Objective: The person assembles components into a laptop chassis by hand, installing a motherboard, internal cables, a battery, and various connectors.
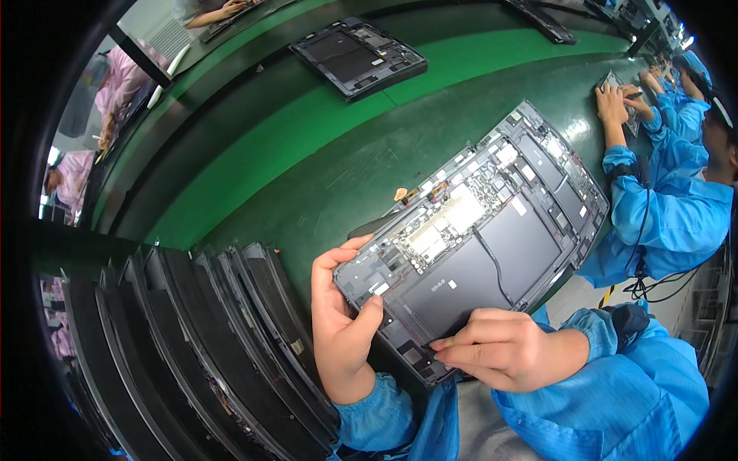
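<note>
An opened laptop base (461,253) lies tilted in front of me, its circuit board and flat dark battery exposed. My left hand (344,323) grips its left end, thumb on top and fingers round the far edge. At the near left corner my right hand (511,349) has its fingertips pinched together against the base; whatever is between them is hidden. Just beyond the right end, a second similar base (550,165) shows, partly covered by the first. A small tan piece (400,194) and a dark flat object (373,225) show along the far edge.
Several dark panels (177,330) stand upright in a row at the left. Another opened base (357,58) rests past the green bench (330,165), at the back. To my right, a co-worker in blue sleeves (669,200) handles a similar part. People in pink work at the far left.
</note>
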Available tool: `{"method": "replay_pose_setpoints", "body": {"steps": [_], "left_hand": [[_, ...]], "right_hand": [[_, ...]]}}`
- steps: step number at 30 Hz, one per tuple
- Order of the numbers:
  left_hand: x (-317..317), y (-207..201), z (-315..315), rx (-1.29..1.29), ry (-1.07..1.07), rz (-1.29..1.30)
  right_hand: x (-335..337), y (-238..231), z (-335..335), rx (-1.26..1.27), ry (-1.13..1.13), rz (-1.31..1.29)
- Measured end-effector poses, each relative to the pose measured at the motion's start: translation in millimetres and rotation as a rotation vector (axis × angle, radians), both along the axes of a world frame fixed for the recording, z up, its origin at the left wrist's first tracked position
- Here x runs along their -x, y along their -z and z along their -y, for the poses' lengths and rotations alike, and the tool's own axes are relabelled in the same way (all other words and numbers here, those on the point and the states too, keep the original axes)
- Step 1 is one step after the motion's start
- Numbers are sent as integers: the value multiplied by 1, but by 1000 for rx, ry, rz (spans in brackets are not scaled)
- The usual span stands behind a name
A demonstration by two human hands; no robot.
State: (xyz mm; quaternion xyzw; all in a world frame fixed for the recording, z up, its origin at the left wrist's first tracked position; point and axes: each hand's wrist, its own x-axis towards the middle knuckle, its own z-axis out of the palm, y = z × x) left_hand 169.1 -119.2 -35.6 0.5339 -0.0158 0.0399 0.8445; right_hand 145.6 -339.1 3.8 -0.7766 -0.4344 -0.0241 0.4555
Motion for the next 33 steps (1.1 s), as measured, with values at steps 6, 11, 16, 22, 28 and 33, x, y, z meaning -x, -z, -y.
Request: {"method": "replay_pose_setpoints", "body": {"steps": [6, 11, 16, 22, 28, 33], "left_hand": [[-1, 1, 1, -15, -2, -2], [0, 2, 0, -14, -1, -6], [0, 4, 0, -1, 16, 21], [-1, 2, 1, 4, 22, 2], [0, 0, 1, 8, 15, -11], [-1, 1, 3, -12, 0, -11]], "right_hand": [[-8, -4, 2, -5, -16, -58], [-26, -18, 2, 19, -119, -52], [-51, -16, -18, -4, -110, 78], [-55, -12, -28, 7, -87, 107], [-52, -9, -30, 19, -46, 138], [-53, -7, -29, 0, -8, 170]]}}
